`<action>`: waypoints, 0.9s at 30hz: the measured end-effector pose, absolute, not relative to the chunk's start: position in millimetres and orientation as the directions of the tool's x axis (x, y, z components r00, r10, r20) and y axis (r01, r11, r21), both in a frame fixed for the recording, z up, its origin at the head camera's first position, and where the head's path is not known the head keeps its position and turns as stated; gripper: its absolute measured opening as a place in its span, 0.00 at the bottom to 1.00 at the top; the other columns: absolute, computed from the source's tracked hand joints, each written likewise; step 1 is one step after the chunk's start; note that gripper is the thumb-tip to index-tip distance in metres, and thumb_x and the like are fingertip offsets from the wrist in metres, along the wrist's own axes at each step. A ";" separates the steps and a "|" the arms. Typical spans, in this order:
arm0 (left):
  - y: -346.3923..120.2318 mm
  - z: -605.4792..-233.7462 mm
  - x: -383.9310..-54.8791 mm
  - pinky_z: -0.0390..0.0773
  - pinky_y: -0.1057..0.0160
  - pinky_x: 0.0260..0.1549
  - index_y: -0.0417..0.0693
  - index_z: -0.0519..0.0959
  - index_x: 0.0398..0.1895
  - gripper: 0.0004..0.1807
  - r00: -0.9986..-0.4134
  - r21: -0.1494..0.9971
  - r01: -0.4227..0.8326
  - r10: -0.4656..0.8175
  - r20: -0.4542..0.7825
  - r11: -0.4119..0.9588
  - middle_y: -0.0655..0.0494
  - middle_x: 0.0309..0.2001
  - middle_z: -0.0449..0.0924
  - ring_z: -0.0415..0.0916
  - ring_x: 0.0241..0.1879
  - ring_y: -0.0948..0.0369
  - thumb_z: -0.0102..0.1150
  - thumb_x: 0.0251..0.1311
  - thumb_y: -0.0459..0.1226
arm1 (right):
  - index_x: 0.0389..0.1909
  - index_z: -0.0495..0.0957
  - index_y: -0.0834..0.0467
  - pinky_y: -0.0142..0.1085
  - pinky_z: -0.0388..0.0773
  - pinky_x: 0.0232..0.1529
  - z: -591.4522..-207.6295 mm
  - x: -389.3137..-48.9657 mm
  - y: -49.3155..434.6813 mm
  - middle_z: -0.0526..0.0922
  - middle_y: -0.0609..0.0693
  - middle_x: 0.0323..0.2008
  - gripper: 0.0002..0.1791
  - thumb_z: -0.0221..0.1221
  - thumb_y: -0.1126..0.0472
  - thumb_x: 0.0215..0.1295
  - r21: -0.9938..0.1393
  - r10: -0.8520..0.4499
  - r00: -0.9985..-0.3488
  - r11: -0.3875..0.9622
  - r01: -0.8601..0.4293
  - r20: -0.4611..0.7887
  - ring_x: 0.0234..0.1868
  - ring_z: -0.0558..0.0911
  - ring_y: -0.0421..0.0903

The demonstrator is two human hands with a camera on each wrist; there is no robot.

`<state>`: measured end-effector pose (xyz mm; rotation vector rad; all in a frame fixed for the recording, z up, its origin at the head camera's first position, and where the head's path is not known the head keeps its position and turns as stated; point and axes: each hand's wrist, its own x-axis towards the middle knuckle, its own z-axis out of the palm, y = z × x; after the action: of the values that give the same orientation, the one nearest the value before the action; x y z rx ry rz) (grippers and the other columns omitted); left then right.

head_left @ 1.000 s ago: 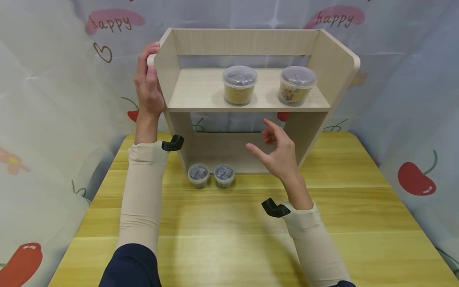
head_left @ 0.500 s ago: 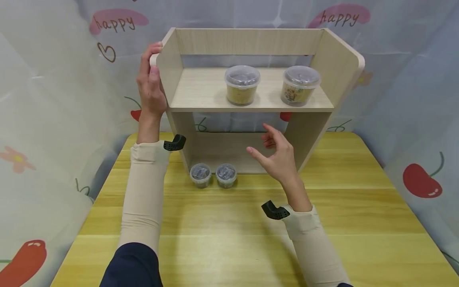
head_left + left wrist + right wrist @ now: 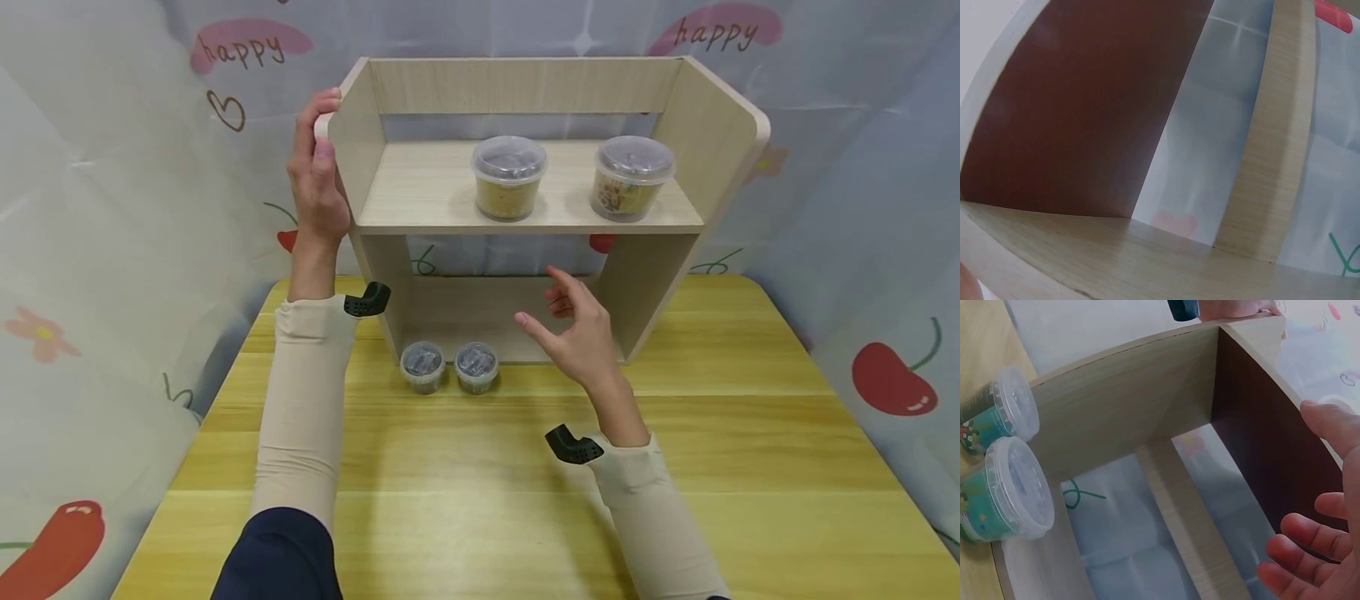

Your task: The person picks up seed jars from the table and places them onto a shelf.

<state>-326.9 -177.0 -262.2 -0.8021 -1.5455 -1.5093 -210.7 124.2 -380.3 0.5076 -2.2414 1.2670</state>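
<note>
In the head view, a pale wooden two-tier shelf (image 3: pixel 528 86) stands on the table. My left hand (image 3: pixel 318 179) grips the upper front edge of its left side panel, fingers over the edge and thumb on the near side. My right hand (image 3: pixel 581 333) hovers before the lower tier, thumb and fingers spread, holding nothing. Two lidded tubs with yellowish contents, the left tub (image 3: pixel 510 179) and the right tub (image 3: pixel 632 179), sit on the upper tier. Two more lidded tubs, one (image 3: pixel 423 367) beside the other (image 3: pixel 476 367), stand on the table at the shelf's lower left front.
The yellow wood-grain table (image 3: pixel 480 500) spreads in front of the shelf. A printed cloth (image 3: pixel 840 167) with cherries and lettering hangs behind and along both sides. In the left wrist view, the dark underside (image 3: pixel 1085 106) of the upper board fills much of the picture.
My right hand has sunk slightly, its fingers still spread. The scene has shifted a little to the right in the head view. My left hand keeps its hold on the shelf.
</note>
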 end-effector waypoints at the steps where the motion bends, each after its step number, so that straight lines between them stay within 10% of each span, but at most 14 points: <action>1: -177.2 -262.5 -327.3 0.73 0.62 0.51 0.28 0.65 0.60 0.28 -0.465 0.472 0.877 -0.095 0.880 0.085 0.45 0.64 0.69 0.69 0.57 0.53 0.33 0.59 0.37 | 0.66 0.69 0.65 0.45 0.78 0.44 -381.3 -210.7 123.8 0.78 0.59 0.42 0.39 0.72 0.60 0.53 -0.678 -0.071 -0.801 0.492 -0.547 0.594 0.38 0.79 0.52; 27: -180.6 -266.9 -335.8 0.70 0.60 0.55 0.29 0.65 0.59 0.30 -0.437 0.443 0.892 -0.073 0.896 0.090 0.47 0.65 0.68 0.67 0.61 0.55 0.34 0.58 0.40 | 0.66 0.68 0.65 0.46 0.78 0.44 -401.9 -211.7 114.0 0.78 0.59 0.43 0.39 0.72 0.60 0.53 -0.709 -0.084 -0.824 0.467 -0.529 0.560 0.39 0.78 0.54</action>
<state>-335.8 -180.6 -266.9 -0.8403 -1.5416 -1.4738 -211.7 114.0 -401.9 0.5110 -2.2682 1.3246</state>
